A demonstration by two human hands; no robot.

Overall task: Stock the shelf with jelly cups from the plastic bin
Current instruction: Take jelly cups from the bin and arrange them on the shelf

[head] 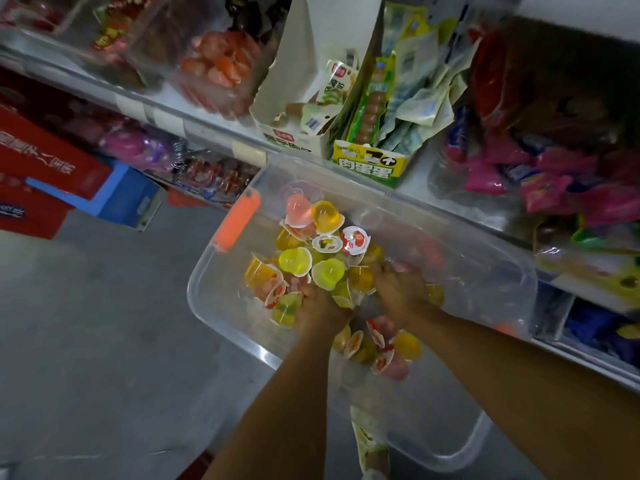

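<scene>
A clear plastic bin with an orange latch sits below the shelf edge. Inside it lies a heap of jelly cups in yellow, pink and orange. Both of my hands are dug into the heap. My left hand is curled among the cups on the left side of the pile. My right hand is curled into the cups just to the right. Fingertips of both hands are buried, so the exact grip is hidden.
On the shelf above stand a clear tub of orange jellies, a white snack box, a yellow-green box and pink packets. Red and blue cartons sit lower left over grey floor.
</scene>
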